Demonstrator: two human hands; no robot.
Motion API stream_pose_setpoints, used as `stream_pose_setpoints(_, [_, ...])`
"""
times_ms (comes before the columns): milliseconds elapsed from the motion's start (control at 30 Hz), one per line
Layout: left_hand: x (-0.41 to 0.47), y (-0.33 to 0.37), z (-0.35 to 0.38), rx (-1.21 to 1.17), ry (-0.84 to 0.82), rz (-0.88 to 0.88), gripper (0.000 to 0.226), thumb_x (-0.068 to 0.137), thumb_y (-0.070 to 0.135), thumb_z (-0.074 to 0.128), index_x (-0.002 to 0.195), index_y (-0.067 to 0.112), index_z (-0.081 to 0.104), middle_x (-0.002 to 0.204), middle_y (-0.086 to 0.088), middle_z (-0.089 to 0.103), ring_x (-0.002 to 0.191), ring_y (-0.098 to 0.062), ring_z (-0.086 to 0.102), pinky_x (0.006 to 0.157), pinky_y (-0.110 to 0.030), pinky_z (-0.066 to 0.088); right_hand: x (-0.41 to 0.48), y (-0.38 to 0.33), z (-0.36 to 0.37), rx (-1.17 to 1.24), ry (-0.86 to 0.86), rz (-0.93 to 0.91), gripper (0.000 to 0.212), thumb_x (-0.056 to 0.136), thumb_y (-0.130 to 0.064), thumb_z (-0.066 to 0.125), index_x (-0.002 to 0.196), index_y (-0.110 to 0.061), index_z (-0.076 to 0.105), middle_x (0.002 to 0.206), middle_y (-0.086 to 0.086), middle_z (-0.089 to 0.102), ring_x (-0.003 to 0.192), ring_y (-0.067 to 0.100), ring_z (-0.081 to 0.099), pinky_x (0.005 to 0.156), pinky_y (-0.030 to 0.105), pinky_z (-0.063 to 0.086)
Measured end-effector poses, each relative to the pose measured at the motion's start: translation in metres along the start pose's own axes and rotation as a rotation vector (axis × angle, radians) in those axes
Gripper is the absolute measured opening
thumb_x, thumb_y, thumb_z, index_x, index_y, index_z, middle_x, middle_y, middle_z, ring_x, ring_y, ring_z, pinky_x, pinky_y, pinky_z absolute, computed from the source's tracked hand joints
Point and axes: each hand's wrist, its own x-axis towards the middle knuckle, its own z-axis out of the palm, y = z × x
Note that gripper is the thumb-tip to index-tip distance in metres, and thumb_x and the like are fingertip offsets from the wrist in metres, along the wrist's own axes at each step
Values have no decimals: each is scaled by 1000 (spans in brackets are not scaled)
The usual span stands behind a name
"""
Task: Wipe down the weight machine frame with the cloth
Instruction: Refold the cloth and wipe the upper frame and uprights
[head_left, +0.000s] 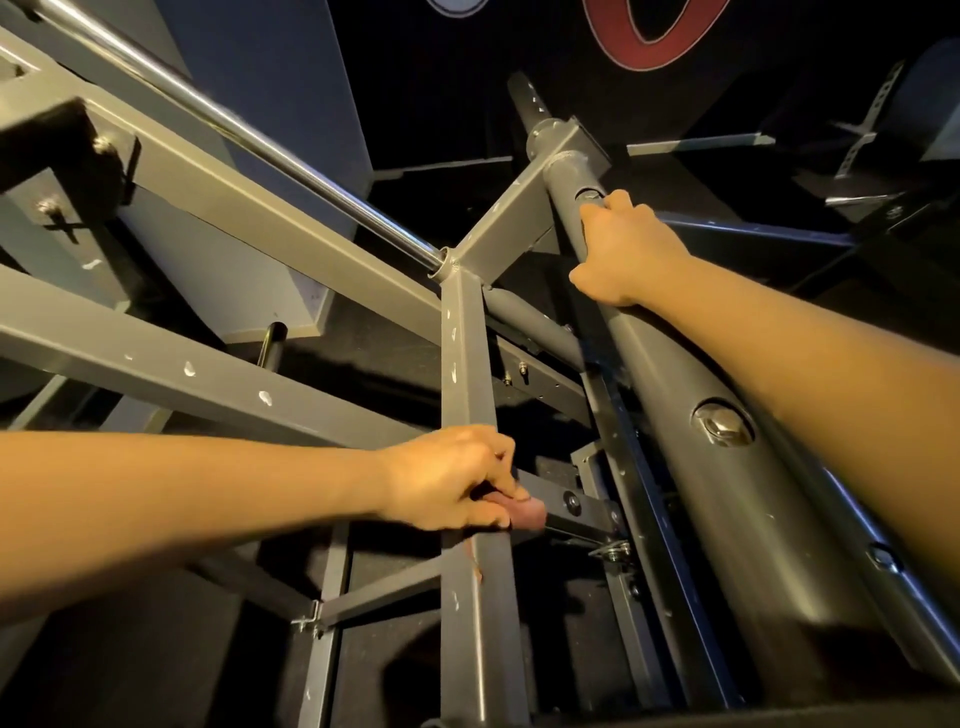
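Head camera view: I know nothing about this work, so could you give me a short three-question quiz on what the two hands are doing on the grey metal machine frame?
1. True or false: the right hand grips the thick grey round tube.
2. Which hand holds the small bunched pinkish cloth? A: the left hand. B: the right hand. C: neither.
3. Fill the gap: in the picture, the shiny chrome rod ends at a welded joint that lies ____ the left hand (above or below).

Key: 1 true; 2 A; 3 above.
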Motion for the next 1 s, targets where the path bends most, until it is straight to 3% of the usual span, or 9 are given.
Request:
stream_pose_setpoints(67, [10,-14,-2,57,90,-54,31,94,39,70,124,30,72,96,11,54,91,-6,49,85,-34,50,0,1,-1,-1,-3,-2,61,90,-33,68,140,-10,42,138,17,40,118,37,48,86,43,47])
stream_pose_setpoints(233, [3,-12,-1,101,53,12,30,95,44,67,121,31,72,95,12,54,89,-5,48,84,-28,47,1,0,2,-24,0,-17,67,90,-40,69,143,-10,40,140,17,40,121,36,48,86,43,49])
stream_pose_setpoints(467, [61,-95,-40,294,218,-159,31,94,50,65,116,30,75,92,10,56,87,-10,52,85,-34,47,3,4,4,-20,-5,-10,68,89,-36,70,144,-13,38,144,14,38,124,36,47,91,48,51])
stream_pose_setpoints(567, [84,-126,-56,327,326,-284,45,98,66,48,98,33,79,82,11,56,80,-12,56,73,-31,42,4,4,3,-17,-15,-5,69,89,-37,71,145,-15,38,146,12,37,125,34,48,90,47,51])
stream_pose_setpoints(667, [102,-152,-71,292,429,-504,56,100,69,41,79,28,73,71,9,60,74,-15,63,74,-34,45,4,4,2,-11,-12,-3,67,90,-42,69,144,-16,40,145,10,38,124,31,48,91,47,53])
stream_pose_setpoints(733, [100,-157,-71,188,426,-575,51,99,66,49,80,26,74,71,7,67,72,-13,68,74,-34,55,4,1,0,-28,-12,-4,68,90,-46,68,144,-15,40,142,11,39,122,31,49,90,46,54])
stream_pose_setpoints(833, [78,-141,-66,-85,409,-535,49,94,68,57,79,26,77,70,8,72,66,-8,69,61,-29,60,6,-4,-3,-46,-20,11,69,89,-48,68,141,-11,40,135,13,42,117,33,51,88,46,54])
stream_pose_setpoints(933, [67,-118,-66,-38,275,-495,44,95,61,59,83,20,69,75,0,71,69,-13,69,61,-31,59,14,-10,-7,-39,-13,44,63,89,-46,68,136,-11,43,130,14,43,115,35,52,87,45,52])
stream_pose_setpoints(1000, [67,-116,-70,-4,214,-548,41,91,58,62,94,17,65,86,-4,69,79,-20,69,70,-38,62,26,-16,-13,-24,-24,55,64,90,-48,68,136,-12,42,132,16,42,117,36,51,88,46,51])
